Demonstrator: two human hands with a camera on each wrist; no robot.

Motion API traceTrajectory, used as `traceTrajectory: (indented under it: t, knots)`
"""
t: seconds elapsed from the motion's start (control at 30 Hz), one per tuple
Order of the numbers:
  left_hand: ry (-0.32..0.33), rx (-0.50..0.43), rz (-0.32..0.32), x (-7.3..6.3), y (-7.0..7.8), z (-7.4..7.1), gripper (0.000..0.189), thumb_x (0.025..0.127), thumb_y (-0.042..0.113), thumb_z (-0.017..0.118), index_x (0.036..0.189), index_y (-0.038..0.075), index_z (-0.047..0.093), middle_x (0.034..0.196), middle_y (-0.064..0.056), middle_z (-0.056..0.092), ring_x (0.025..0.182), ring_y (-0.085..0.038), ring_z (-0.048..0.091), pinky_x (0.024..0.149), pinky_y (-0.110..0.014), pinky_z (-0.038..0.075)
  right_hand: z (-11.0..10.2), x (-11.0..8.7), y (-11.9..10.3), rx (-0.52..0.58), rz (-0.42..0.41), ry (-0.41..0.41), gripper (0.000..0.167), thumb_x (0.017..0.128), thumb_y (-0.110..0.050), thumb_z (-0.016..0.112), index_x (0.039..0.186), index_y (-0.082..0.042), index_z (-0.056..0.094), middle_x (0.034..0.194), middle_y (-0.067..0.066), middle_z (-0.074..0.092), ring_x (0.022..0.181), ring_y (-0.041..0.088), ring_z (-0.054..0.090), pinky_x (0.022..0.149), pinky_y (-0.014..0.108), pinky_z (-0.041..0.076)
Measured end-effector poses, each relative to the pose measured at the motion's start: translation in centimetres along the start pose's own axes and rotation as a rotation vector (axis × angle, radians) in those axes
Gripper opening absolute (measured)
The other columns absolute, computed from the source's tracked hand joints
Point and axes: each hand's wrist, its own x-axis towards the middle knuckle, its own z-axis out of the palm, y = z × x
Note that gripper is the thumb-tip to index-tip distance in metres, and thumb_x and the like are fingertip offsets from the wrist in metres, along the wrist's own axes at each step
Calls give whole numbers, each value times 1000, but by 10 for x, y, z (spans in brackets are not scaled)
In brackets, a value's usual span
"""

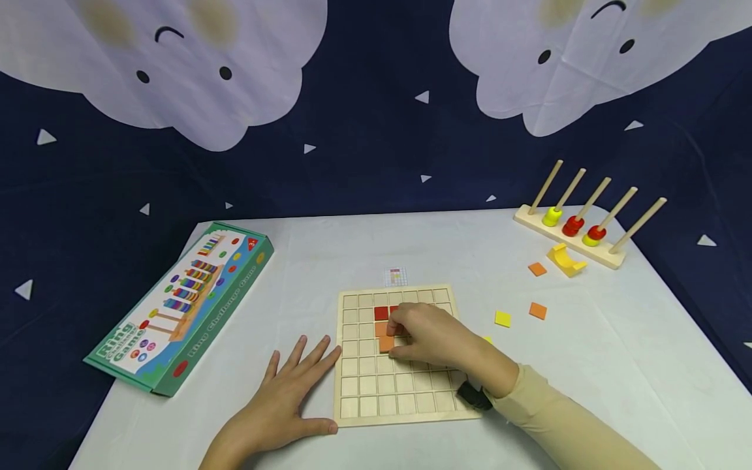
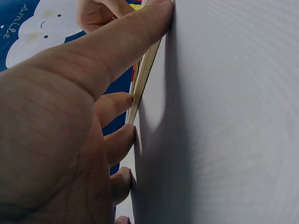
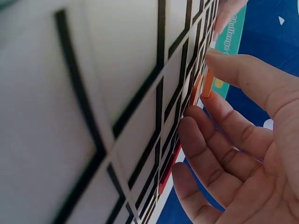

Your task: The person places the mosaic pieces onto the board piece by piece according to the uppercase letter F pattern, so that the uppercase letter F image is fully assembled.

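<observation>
- Left hand (image 1: 282, 405) lying flat on the white-covered desk (image 1: 305, 261), fingers spread wide, gripping nothing; the index fingertip meets the left edge of the wooden grid board (image 1: 376, 406), the thumb by its near corner.
- Right hand (image 1: 431, 336) over the board, thumb and a finger nearly closed on an orange square tile (image 3: 208, 84), pinching it just above the grid; the other fingers are bent loosely.
- Right beside that, another orange tile (image 1: 380, 329) sits on the board, a red tile (image 1: 381, 313) beyond it, and a second red one peeks from behind the fingers.
- Just past the board's far edge, a little pattern card (image 1: 395, 277).
- Off to the right, loose on the desk: a yellow tile (image 1: 502, 318), two orange tiles (image 1: 537, 311), and a yellow curved block (image 1: 566, 260).
- Back right, a five-peg wooden stand (image 1: 570, 236) carrying red and yellow rings.
- Over on the left, the green Ring Challenge Game box (image 1: 182, 307) lies at an angle.
- Behind it all, a dark blue cloud-print backdrop (image 1: 376, 130).
</observation>
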Motion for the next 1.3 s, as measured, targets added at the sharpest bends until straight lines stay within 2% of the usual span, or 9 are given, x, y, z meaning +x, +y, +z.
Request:
traceTrajectory:
  t: [0.43, 0.9, 1.3]
  knots:
    - [32, 7, 33, -1, 0, 0, 111, 76, 69, 84, 169, 37, 35, 179, 1, 27, 168, -47, 11, 122, -84, 1, 3, 2, -1, -34, 2, 10, 19, 82, -23, 88, 97, -19, 77, 90, -10, 66, 76, 5, 51, 72, 25, 47]
    - [23, 6, 25, -1, -1, 1, 110, 76, 70, 84, 169, 37, 35, 180, 2, 26, 168, -45, 9, 122, -84, 0, 6, 3, -1, -70, -26, 27, 23, 82, -29, 93, 97, -20, 77, 91, -10, 69, 73, 4, 50, 72, 25, 47]
    - [17, 2, 24, -1, -1, 2, 111, 76, 72, 83, 169, 38, 34, 180, 1, 26, 168, -46, 9, 122, -84, 1, 5, 3, -3, -56, -33, 29, 22, 82, -27, 93, 96, -19, 78, 86, -9, 66, 72, 4, 49, 69, 23, 44]
